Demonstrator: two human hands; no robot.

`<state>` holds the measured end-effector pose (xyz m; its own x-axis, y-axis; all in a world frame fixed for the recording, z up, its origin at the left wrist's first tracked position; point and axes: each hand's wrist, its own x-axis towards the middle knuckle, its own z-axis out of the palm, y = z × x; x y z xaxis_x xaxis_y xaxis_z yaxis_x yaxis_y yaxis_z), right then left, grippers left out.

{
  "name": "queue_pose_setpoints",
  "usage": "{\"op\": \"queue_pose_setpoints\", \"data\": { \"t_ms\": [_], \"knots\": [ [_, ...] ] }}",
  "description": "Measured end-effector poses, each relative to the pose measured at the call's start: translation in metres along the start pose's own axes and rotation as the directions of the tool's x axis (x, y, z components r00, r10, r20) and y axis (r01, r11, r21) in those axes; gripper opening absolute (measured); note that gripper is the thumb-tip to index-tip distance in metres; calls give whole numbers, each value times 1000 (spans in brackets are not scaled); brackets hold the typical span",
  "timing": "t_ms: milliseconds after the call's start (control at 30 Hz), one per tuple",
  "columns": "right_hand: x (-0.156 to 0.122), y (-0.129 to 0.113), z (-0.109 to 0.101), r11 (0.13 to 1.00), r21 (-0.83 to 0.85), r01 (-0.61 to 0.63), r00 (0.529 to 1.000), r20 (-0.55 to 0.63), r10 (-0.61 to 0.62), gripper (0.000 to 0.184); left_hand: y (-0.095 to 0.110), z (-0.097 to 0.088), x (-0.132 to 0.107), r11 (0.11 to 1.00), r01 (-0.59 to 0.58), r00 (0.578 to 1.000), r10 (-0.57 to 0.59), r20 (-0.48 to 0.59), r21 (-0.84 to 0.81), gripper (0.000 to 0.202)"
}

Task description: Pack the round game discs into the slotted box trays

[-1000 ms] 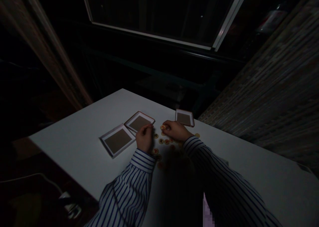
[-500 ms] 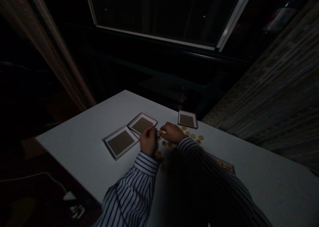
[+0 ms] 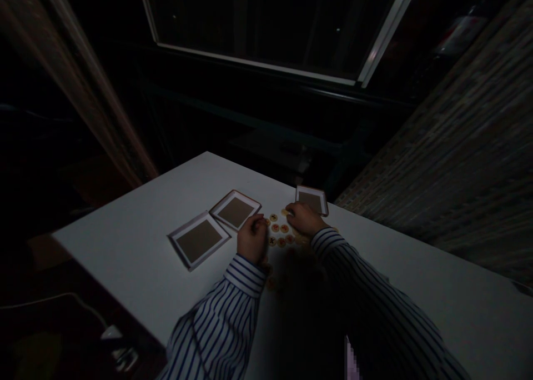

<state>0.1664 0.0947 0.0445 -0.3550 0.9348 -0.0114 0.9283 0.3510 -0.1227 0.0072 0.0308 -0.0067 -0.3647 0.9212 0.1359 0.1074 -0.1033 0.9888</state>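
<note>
Several round, pale Chinese chess pieces (image 3: 283,228) with red or black characters lie on the white table between my hands. My right hand (image 3: 306,220) pinches a chess piece (image 3: 285,212) at its fingertips, low over the far side of the group. My left hand (image 3: 251,239) is curled closed at the group's left edge; whatever its fingers may hold is hidden. Close beside its fingertips lies one piece partly in view, and a black-marked piece (image 3: 273,217) sits between the two hands. More pieces lie in shadow near my wrists.
Two shallow open boxes or lids, one nearer (image 3: 199,241) and one farther (image 3: 235,210), touch at a corner left of my hands. A third shallow box (image 3: 311,198) stands at the back edge behind my right hand. The white table (image 3: 125,246) ends at a left corner.
My right hand has moved right and away from my left hand to another piece. Upright characters now show on more pieces between the hands. My left hand has shifted slightly right.
</note>
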Motion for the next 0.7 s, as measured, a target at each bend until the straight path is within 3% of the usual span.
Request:
{"op": "queue_pose_setpoints", "data": {
  "t_ms": [400, 567, 700],
  "knots": [
    [8, -8, 9, 999, 31, -13, 1000, -1, 13, 23, -8, 6, -3, 995, -88, 993, 84, 83, 50, 23],
    [8, -1, 10, 980, 199, -7, 999, -31, 13, 23, -6, 6, -3, 997, -75, 991, 72, 112, 25, 22],
    [11, 7, 9, 910, 414, 10, 999, -38, 6, 28, -4, 7, -4, 997, -69, 991, 66, 112, 23, 22]
  ]
}}
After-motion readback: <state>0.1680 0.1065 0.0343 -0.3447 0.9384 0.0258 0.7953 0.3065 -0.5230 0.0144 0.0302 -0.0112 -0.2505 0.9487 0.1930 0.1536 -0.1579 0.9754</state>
